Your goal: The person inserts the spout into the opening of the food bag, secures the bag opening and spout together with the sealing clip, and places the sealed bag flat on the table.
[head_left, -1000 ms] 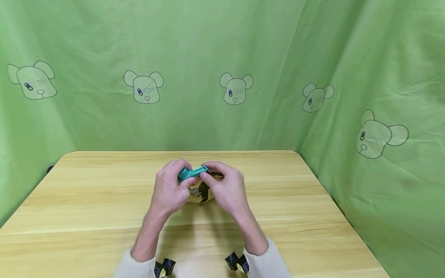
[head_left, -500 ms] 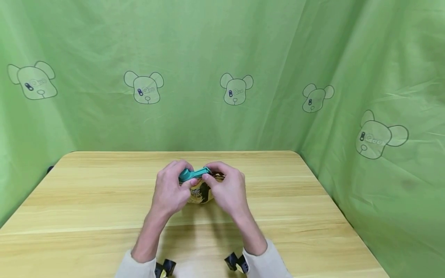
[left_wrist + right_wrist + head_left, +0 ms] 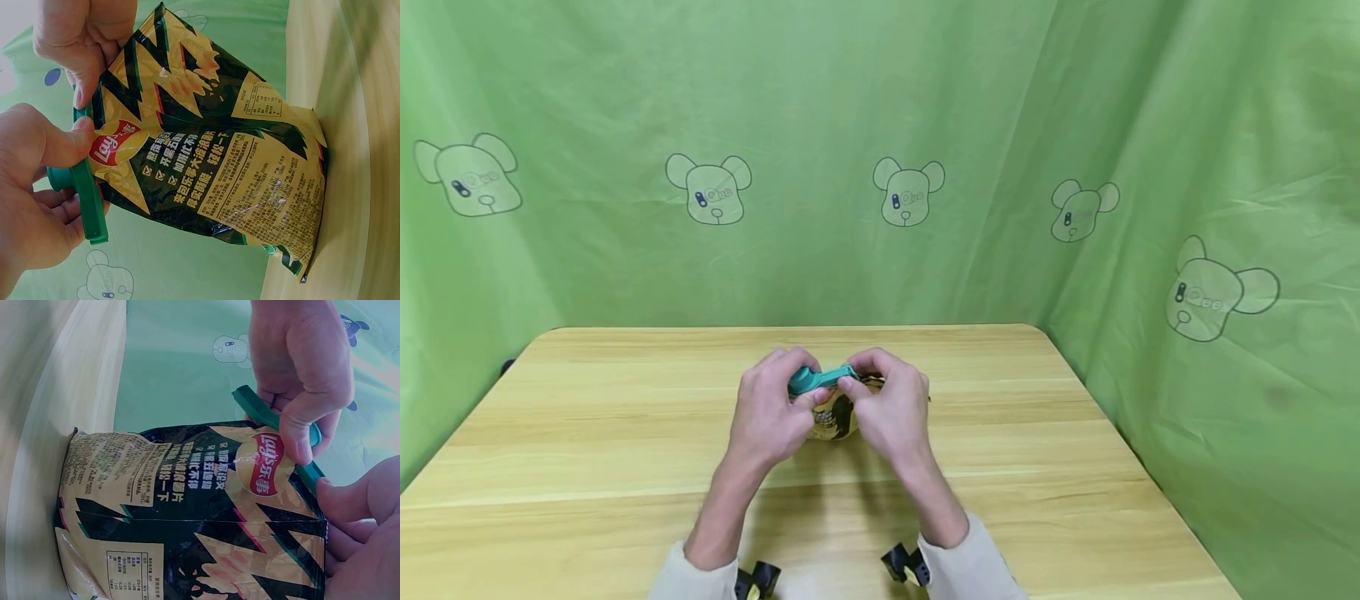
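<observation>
A chip bag [image 3: 206, 156] in black and gold, with a red Lay's label, stands upright on the table, its bottom on the wood. Across its top edge lies a teal-green bag clip [image 3: 824, 380]. My left hand [image 3: 769, 408] pinches the clip around its round knob end, thumb on the near side. At the clip's other end, my right hand [image 3: 897, 408] pinches the clip and the bag's top corner between thumb and fingers. In the head view both hands hide much of the bag. Whether the clip is fastened all along cannot be told.
The light wooden table [image 3: 625, 450] stretches around the bag. Green curtains [image 3: 820, 83] with mouse-head drawings hang behind and to the right. Black wrist cameras [image 3: 904, 565] sit by the sleeves.
The clip has shifted slightly to the right and lies a little more level. Both hands keep their hold and have hardly moved.
</observation>
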Available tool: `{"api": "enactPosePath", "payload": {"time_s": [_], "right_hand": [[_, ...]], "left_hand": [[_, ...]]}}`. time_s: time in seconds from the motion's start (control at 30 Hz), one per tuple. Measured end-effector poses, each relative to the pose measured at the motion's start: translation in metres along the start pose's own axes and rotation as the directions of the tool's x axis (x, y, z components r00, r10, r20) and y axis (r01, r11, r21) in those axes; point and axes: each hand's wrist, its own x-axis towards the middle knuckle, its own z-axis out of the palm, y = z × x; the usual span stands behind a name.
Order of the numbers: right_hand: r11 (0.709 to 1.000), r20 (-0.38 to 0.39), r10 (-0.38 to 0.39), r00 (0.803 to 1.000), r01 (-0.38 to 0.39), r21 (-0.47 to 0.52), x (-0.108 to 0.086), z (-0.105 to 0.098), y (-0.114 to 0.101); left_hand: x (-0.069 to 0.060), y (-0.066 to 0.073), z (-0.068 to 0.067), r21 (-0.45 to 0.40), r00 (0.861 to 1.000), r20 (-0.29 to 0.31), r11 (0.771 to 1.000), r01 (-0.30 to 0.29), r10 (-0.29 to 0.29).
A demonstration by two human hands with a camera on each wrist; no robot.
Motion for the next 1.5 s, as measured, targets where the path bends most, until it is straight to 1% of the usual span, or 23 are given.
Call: {"api": "enactPosePath", "payload": {"time_s": [0.2,0.33,0.47,0.6,0.73,0.83,1.03,1.17,1.27,1.33,1.5], "right_hand": [[1.000,-0.011,-0.021,1.000,0.021,0.006,0.000,0.001,0.002],[0.999,-0.019,-0.021,1.000,0.022,0.025,0.003,0.001,0.005],[0.999,-0.018,-0.020,1.000,0.020,0.041,0.005,0.000,0.008],[0.999,-0.006,-0.023,1.000,0.023,0.032,0.006,0.000,0.008],[1.000,0.001,-0.019,1.000,0.019,0.015,0.006,-0.001,0.008],[1.000,0.011,-0.017,1.000,0.017,-0.008,0.006,-0.003,0.008],[0.999,0.059,-0.004,0.998,0.006,-0.036,0.008,-0.007,0.009],[0.998,0.109,0.018,0.994,-0.012,-0.055,0.010,-0.010,0.009],[0.997,0.132,0.040,0.990,-0.030,-0.077,0.011,-0.012,0.010],[0.995,0.144,0.051,0.988,-0.038,-0.089,0.012,-0.014,0.011],[0.992,0.176,0.078,0.981,-0.058,-0.115,0.014,-0.024,0.016]], "left_hand": [[0.000,0.001,-0.001,0.008,1.000,-0.001,1.000,0.014,-0.014],[0.002,0.002,-0.002,0.016,0.999,0.027,0.999,0.030,-0.030],[0.005,-0.001,-0.006,-0.012,0.995,0.045,0.996,0.090,-0.089],[0.007,-0.006,-0.013,-0.031,0.986,0.069,0.988,0.152,-0.150],[0.008,-0.012,-0.020,-0.023,0.979,0.117,0.985,0.171,-0.167],[0.008,-0.016,-0.023,-0.026,0.975,0.140,0.984,0.179,-0.174],[0.008,-0.019,-0.025,-0.030,0.967,0.169,0.980,0.197,-0.189],[0.007,-0.022,-0.027,-0.033,0.957,0.192,0.973,0.227,-0.217],[0.006,-0.025,-0.030,-0.037,0.951,0.205,0.969,0.243,-0.231],[0.005,-0.026,-0.031,-0.035,0.948,0.205,0.966,0.255,-0.243],[0.005,-0.027,-0.033,-0.007,0.948,0.190,0.965,0.262,-0.256]]}}
